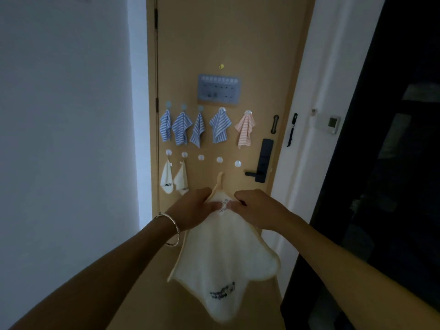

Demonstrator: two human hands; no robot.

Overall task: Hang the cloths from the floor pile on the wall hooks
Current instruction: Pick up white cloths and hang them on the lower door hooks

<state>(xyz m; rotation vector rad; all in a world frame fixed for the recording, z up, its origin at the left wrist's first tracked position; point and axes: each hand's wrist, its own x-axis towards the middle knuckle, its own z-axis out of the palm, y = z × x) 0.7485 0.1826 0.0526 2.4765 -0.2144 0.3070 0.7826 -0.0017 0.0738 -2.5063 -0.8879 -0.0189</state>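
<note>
Now seven cloths (181,128) hang; fingers (212,205) pinch eighth cloth (223,253).

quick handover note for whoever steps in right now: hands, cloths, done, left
Left hand and right hand both pinch the white cloth near its top corner; its loop sticks up.
Done: five striped cloths along the top row, two hung white cloths on the lower row's left.
Left: put the loop on the next bare hook; two more bare beside it. Floor pile not in view.
</note>
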